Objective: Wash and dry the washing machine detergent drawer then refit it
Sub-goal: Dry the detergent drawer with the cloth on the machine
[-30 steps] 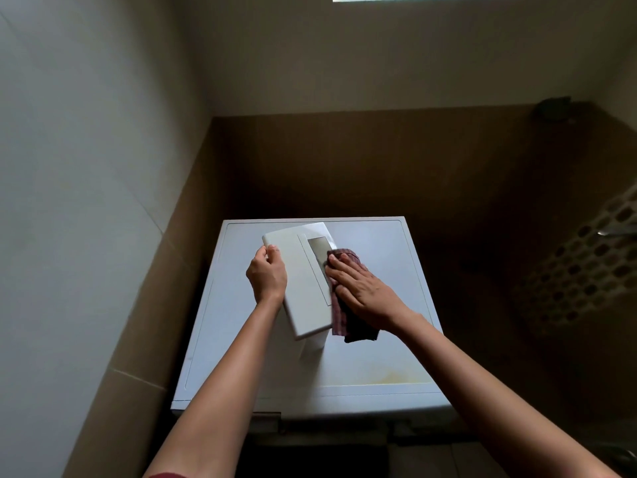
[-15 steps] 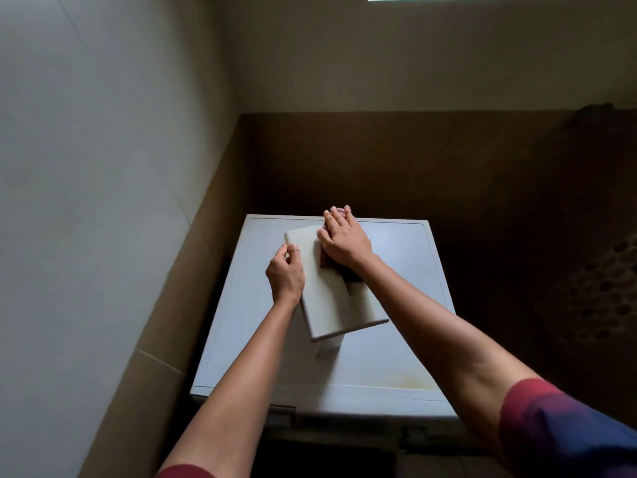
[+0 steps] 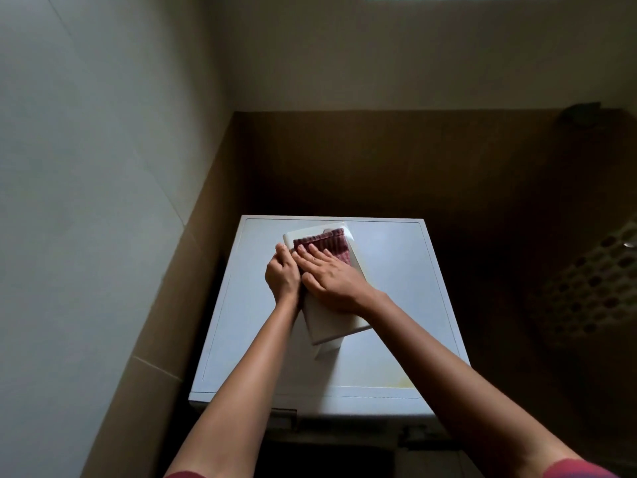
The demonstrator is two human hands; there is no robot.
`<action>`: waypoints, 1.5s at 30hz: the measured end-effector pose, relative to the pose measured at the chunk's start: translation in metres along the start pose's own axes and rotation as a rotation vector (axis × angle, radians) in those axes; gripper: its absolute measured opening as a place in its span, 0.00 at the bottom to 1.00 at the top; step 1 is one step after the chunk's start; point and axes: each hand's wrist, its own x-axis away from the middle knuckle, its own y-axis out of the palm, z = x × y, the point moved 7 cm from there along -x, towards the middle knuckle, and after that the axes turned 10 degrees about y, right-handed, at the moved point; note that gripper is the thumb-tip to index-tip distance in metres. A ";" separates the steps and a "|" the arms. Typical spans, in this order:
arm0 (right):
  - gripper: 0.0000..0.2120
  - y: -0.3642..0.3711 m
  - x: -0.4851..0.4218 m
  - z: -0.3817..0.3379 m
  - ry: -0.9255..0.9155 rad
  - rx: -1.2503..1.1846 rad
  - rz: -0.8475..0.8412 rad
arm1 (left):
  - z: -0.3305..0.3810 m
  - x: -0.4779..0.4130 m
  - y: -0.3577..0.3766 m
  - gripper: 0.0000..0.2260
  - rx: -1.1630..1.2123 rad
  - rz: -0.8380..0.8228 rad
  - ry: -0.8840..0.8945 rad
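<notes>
1. The detergent drawer [image 3: 327, 324] lies on the washing machine top [image 3: 396, 305], toward its back left, with a broad pale face turned up.
2. The left hand [image 3: 282, 276] has its fingers curled round the drawer's left edge and steadies it. The right hand [image 3: 332, 279] lies flat with its fingers straight, pressing a maroon cloth [image 3: 325, 244] onto the drawer's far end.
3. This looks like the drying step. No tap or water is in view, so the washing is probably done. Whether the drawer is dry yet cannot be told.
4. What is left is to finish the wipe, put the cloth down and refit the drawer. Its slot would be on the machine's front, below the near edge and mostly hidden by the forearms.
5. A perforated basket [image 3: 593, 277] stands in shadow to the right, well apart from the drawer. The left wall [image 3: 103, 201] is close beside the machine. A yellowish mark [image 3: 401, 382] shows near the top's front edge. Nothing on the top blocks the hands, but the light is dim.
</notes>
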 end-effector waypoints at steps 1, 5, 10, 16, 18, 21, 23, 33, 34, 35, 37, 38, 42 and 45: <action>0.25 0.001 0.007 -0.002 0.012 0.003 -0.023 | -0.001 0.000 0.000 0.22 0.007 0.003 -0.005; 0.25 0.001 0.033 -0.007 0.060 0.047 -0.097 | -0.007 0.000 0.001 0.23 0.040 -0.005 -0.037; 0.21 -0.005 0.070 0.002 -0.010 -0.033 -0.147 | -0.013 0.001 0.006 0.20 0.068 -0.051 -0.036; 0.25 0.014 0.068 0.009 -0.094 0.004 -0.017 | -0.015 0.003 0.011 0.20 0.144 -0.115 -0.108; 0.28 0.018 0.052 0.008 -0.034 0.086 0.065 | -0.014 0.004 0.011 0.21 0.168 -0.132 -0.130; 0.36 0.012 0.012 0.006 0.058 0.101 0.124 | -0.008 0.006 0.007 0.22 0.132 -0.146 -0.144; 0.36 0.004 -0.015 0.009 0.091 0.128 0.160 | -0.010 0.004 0.008 0.22 0.110 -0.158 -0.155; 0.25 -0.003 -0.053 0.009 0.108 0.155 0.169 | -0.013 0.004 0.012 0.17 0.218 -0.240 -0.227; 0.27 -0.001 -0.045 0.006 0.058 0.144 0.174 | -0.012 0.002 0.012 0.17 0.205 -0.244 -0.243; 0.29 0.002 -0.036 0.005 0.023 0.129 0.173 | -0.011 0.000 0.013 0.16 0.198 -0.249 -0.249; 0.32 0.009 -0.015 0.005 -0.017 0.119 0.157 | -0.013 -0.003 0.013 0.14 0.225 -0.239 -0.278; 0.32 0.013 -0.005 0.005 -0.032 0.127 0.147 | -0.013 -0.004 0.013 0.13 0.229 -0.231 -0.285; 0.28 0.024 0.041 0.008 -0.112 0.141 0.150 | -0.015 -0.004 0.014 0.15 0.148 -0.210 -0.267; 0.27 0.032 0.069 0.010 -0.132 0.128 0.146 | -0.012 -0.004 0.014 0.18 0.065 -0.212 -0.221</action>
